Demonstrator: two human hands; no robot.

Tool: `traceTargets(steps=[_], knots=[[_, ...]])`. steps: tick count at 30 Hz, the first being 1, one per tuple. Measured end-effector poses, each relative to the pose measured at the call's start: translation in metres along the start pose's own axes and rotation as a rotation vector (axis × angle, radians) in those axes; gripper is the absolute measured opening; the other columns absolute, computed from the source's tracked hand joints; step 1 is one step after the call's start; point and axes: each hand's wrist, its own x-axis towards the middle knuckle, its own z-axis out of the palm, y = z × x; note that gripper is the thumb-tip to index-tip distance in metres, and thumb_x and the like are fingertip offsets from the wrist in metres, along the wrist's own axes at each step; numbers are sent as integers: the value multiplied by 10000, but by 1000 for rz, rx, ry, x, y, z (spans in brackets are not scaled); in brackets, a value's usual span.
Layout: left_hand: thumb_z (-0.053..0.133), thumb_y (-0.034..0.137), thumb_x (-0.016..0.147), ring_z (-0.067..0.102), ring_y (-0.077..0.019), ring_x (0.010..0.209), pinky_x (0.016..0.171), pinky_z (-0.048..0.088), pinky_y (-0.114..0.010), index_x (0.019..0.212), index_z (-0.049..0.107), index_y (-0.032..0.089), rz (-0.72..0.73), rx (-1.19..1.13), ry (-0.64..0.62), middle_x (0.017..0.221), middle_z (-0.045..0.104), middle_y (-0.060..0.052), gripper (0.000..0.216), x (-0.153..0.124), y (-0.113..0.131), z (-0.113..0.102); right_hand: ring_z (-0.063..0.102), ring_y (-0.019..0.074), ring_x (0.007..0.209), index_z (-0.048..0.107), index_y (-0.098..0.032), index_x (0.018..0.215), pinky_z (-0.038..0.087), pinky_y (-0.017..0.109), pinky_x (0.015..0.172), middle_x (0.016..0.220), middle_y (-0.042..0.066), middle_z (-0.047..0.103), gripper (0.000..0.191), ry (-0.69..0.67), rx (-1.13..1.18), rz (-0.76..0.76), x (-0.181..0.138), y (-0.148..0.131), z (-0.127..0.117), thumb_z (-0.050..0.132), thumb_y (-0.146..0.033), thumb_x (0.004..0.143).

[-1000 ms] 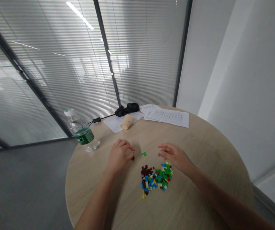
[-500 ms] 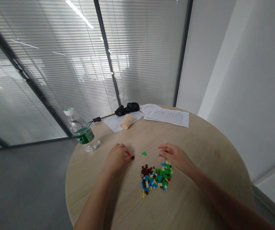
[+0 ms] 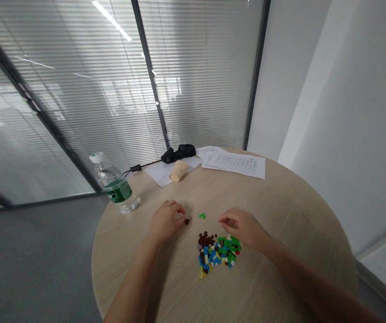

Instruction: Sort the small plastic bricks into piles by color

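A pile of small coloured building bricks [image 3: 217,254] lies on the round wooden table [image 3: 280,211]. My left hand [image 3: 164,221] rests on the table left of the pile, fingers curled, its fingertips touching a small dark brown brick [image 3: 186,221]. A tiny green brick [image 3: 201,216] sits alone between my hands. My right hand [image 3: 242,228] hovers over the pile's upper right edge, fingers curled inward in a loose pinch; whether it holds a brick is hidden.
A water bottle [image 3: 114,184] with a green label stands at the table's left edge. A paper cup [image 3: 178,170] lies on its side on a sheet of paper, beside a black bundle [image 3: 178,153] with a cable. Printed sheets [image 3: 236,163] lie at the far side.
My right hand moved left and down onto the pile's edge and its fingers curled in. My left hand drew its fingers together beside the brown brick.
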Motion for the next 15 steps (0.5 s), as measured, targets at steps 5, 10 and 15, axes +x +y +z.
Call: traceTargets(steps=[5, 10, 15], knots=[[526, 211, 762, 549, -200, 905, 799, 420, -299, 746, 634, 195, 70, -68, 2, 856, 634, -40, 110, 2, 9, 6, 582, 168, 810, 694, -198, 772, 432, 291, 763, 788, 39, 680, 71, -35, -76, -211, -1, -8, 10, 626, -190, 786], [524, 213, 740, 579, -193, 865, 726, 418, -276, 919, 619, 193, -129, 32, -52, 943, 627, -51, 204, -2, 6, 0, 575, 173, 847, 711, -214, 803, 429, 302, 785, 828, 42, 687, 88, -51, -78, -215, -1, -7, 16, 624, -204, 798], [516, 150, 702, 597, -184, 744, 615, 380, -253, 931, 588, 171, -255, 72, -209, 875, 641, -57, 241, -5, -5, -3, 578, 183, 863, 714, -215, 832, 431, 309, 792, 844, 48, 691, 119, -85, -93, -176, -2, -9, 14, 600, -195, 803]])
